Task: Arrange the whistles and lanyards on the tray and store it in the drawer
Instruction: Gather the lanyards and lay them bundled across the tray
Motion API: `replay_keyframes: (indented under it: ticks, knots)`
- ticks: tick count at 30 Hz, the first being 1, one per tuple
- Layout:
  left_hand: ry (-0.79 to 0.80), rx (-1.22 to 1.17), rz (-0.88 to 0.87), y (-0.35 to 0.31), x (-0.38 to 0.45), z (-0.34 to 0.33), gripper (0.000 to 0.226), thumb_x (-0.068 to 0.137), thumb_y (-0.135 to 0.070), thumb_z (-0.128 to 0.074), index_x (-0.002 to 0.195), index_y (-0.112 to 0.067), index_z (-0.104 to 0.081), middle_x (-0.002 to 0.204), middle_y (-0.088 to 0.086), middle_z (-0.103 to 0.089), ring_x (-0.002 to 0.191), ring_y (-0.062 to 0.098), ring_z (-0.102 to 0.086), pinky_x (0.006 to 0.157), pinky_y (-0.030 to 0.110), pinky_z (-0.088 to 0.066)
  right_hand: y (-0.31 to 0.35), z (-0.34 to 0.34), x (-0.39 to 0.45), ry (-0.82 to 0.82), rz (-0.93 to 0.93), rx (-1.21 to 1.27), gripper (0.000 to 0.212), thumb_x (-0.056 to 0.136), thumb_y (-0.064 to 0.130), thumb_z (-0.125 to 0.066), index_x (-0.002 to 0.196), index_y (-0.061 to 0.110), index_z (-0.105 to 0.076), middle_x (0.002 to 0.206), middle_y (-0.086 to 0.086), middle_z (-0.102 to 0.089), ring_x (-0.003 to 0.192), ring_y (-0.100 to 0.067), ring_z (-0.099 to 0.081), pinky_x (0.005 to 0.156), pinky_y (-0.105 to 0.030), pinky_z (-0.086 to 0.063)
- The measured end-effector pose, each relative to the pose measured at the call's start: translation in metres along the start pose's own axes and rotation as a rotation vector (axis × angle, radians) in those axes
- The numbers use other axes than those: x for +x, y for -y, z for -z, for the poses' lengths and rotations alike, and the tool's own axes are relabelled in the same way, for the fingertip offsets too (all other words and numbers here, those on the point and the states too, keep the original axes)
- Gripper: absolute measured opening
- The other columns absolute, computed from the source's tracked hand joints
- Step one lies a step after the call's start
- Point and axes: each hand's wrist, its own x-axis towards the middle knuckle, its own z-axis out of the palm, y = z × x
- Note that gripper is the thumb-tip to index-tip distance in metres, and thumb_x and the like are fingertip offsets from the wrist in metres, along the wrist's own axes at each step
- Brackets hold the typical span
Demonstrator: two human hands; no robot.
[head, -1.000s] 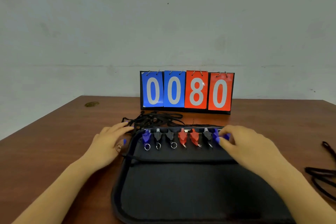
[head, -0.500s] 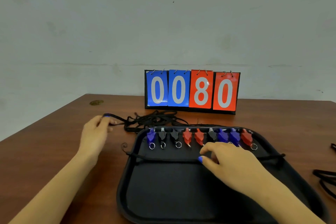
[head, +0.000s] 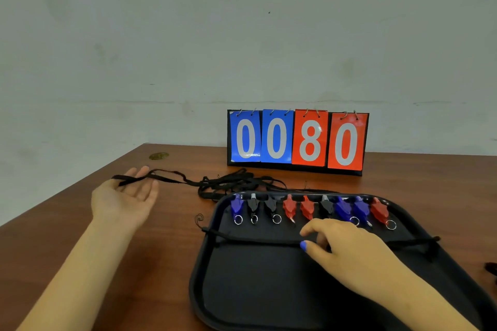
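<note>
A black tray (head: 197,279) lies on the wooden table. Several whistles (head: 290,207) in blue, black and red stand in a row along its far edge, key rings toward me. One black lanyard (head: 242,238) stretches across the tray from side to side. My right hand (head: 355,247) rests on the tray over this lanyard, thumb and curled fingers pinching it near the middle. My left hand (head: 123,196) is out to the left above the table, palm up. A second lanyard (head: 172,179) lies across its straight fingers and trails back to a tangled lanyard pile (head: 228,183) behind the tray.
A flip scoreboard (head: 295,140) reading 0080 stands at the back of the table by the wall. More black cord (head: 492,269) shows at the right edge of view. A small gold mark (head: 158,156) sits near the table's far left corner.
My left hand left the tray's corner, pulled a lanyard out leftward from the pile and turned palm up. My right hand moved from the whistle row down to the lanyard across the tray.
</note>
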Motion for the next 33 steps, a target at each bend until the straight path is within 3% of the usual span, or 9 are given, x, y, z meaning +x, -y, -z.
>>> replay_keyframes:
  ticks: [2, 7, 10, 15, 17, 21, 25, 29, 33]
  knots:
    - [0.053, -0.060, 0.054, 0.000, -0.005, -0.004, 0.033, 0.096, -0.018, -0.027, 0.100, -0.009, -0.058, 0.101, 0.003, -0.066, 0.094, 0.017, -0.060, 0.075, 0.031, -0.046, 0.000, -0.001, 0.000, -0.024, 0.006, 0.014, 0.028, 0.091, 0.048, -0.044, 0.118, 0.041, -0.047, 0.090, 0.019, -0.053, 0.090, -0.001, -0.056, 0.086, -0.025, -0.050]
    - [0.162, -0.075, -0.012, -0.003, -0.013, -0.010, 0.034, 0.093, -0.020, -0.029, 0.095, -0.011, -0.062, 0.070, -0.001, -0.069, 0.078, 0.016, -0.063, 0.074, 0.028, -0.047, 0.001, 0.000, 0.000, -0.080, 0.022, 0.027, 0.028, 0.091, 0.046, -0.044, 0.119, 0.043, -0.044, 0.087, 0.018, -0.055, 0.087, 0.000, -0.055, 0.085, -0.024, -0.049]
    - [0.083, 0.005, -0.168, -0.012, -0.007, -0.005, 0.033, 0.091, -0.019, -0.030, 0.098, -0.010, -0.061, 0.088, 0.007, -0.070, 0.086, 0.021, -0.066, 0.074, 0.030, -0.050, 0.001, 0.000, 0.000, -0.095, 0.028, 0.023, 0.029, 0.092, 0.045, -0.044, 0.121, 0.043, -0.044, 0.091, 0.018, -0.056, 0.089, 0.001, -0.055, 0.085, -0.023, -0.049]
    - [-0.334, 0.803, -0.358, -0.005, 0.018, 0.008, 0.045, 0.080, -0.002, -0.037, 0.111, -0.025, -0.060, 0.131, 0.007, -0.048, 0.123, 0.025, -0.039, 0.097, 0.036, -0.036, 0.001, -0.003, 0.000, -0.080, 0.030, 0.007, 0.029, 0.091, 0.046, -0.044, 0.120, 0.043, -0.044, 0.089, 0.019, -0.055, 0.089, 0.001, -0.055, 0.084, -0.024, -0.050]
    - [-0.373, 1.134, -0.552, 0.002, 0.013, 0.010, 0.051, 0.079, 0.001, -0.040, 0.118, -0.028, -0.055, 0.134, 0.007, -0.045, 0.126, 0.027, -0.033, 0.103, 0.043, -0.029, 0.001, -0.003, 0.000, -0.077, 0.032, 0.006, 0.030, 0.091, 0.046, -0.044, 0.121, 0.044, -0.044, 0.089, 0.018, -0.056, 0.089, 0.001, -0.055, 0.085, -0.024, -0.050]
    - [0.145, 1.436, -0.904, 0.022, 0.003, 0.008, 0.042, 0.081, 0.002, -0.048, 0.107, -0.028, -0.059, 0.111, -0.005, -0.064, 0.107, 0.017, -0.055, 0.100, 0.047, -0.041, 0.002, -0.002, 0.001, -0.085, 0.031, 0.014, 0.030, 0.091, 0.046, -0.045, 0.120, 0.044, -0.043, 0.088, 0.017, -0.056, 0.088, 0.001, -0.055, 0.085, -0.024, -0.049]
    - [0.564, 1.935, -0.861, 0.048, 0.013, 0.012, 0.043, 0.089, -0.013, -0.053, 0.127, -0.033, -0.050, 0.134, -0.010, -0.052, 0.122, 0.020, -0.042, 0.098, 0.038, -0.033, 0.001, -0.002, 0.001, -0.096, 0.037, 0.007, 0.030, 0.091, 0.046, -0.044, 0.120, 0.044, -0.044, 0.089, 0.018, -0.056, 0.089, 0.001, -0.055, 0.085, -0.023, -0.049]
    - [0.607, 2.060, -0.672, 0.056, 0.026, 0.019, 0.049, 0.093, -0.021, -0.048, 0.139, -0.032, -0.034, 0.135, -0.003, -0.050, 0.118, 0.021, -0.044, 0.094, 0.036, -0.037, 0.003, -0.002, 0.000, -0.085, 0.046, 0.005, 0.030, 0.091, 0.045, -0.044, 0.121, 0.043, -0.044, 0.091, 0.018, -0.055, 0.091, 0.001, -0.054, 0.086, -0.023, -0.049]
    - [0.584, 2.014, -0.657, 0.055, 0.023, 0.013, 0.046, 0.090, -0.015, -0.053, 0.134, -0.026, -0.043, 0.121, 0.000, -0.059, 0.109, 0.018, -0.053, 0.093, 0.033, -0.044, 0.004, -0.002, 0.001, -0.074, 0.047, 0.007, 0.031, 0.092, 0.044, -0.044, 0.122, 0.042, -0.043, 0.093, 0.018, -0.056, 0.091, 0.001, -0.054, 0.086, -0.022, -0.049]
